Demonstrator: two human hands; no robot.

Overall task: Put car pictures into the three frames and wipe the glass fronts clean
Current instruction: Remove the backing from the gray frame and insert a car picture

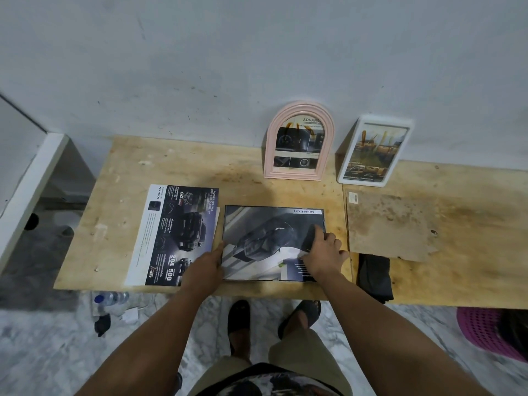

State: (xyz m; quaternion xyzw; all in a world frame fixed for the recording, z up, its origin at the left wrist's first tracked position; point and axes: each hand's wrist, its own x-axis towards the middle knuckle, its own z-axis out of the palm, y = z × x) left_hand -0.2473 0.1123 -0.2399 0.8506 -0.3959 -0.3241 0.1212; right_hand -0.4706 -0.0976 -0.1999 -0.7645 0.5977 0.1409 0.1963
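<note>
Flat on the pale plywood table (171,155), between the hands: a thin black rectangular frame (273,208) with a dark car picture (265,238) inside. Left hand (204,267) laid against the frame's left edge, fingers straight, gripping nothing. Right hand (324,254) pressing a dark cloth (311,235) onto the glass near the right edge, fingers curled over it. Left of the left hand, a printed car brochure page (174,232). Beyond the right hand, propped on the wall: a pink arched frame (270,150) and a white rectangular frame (344,170), both filled.
</note>
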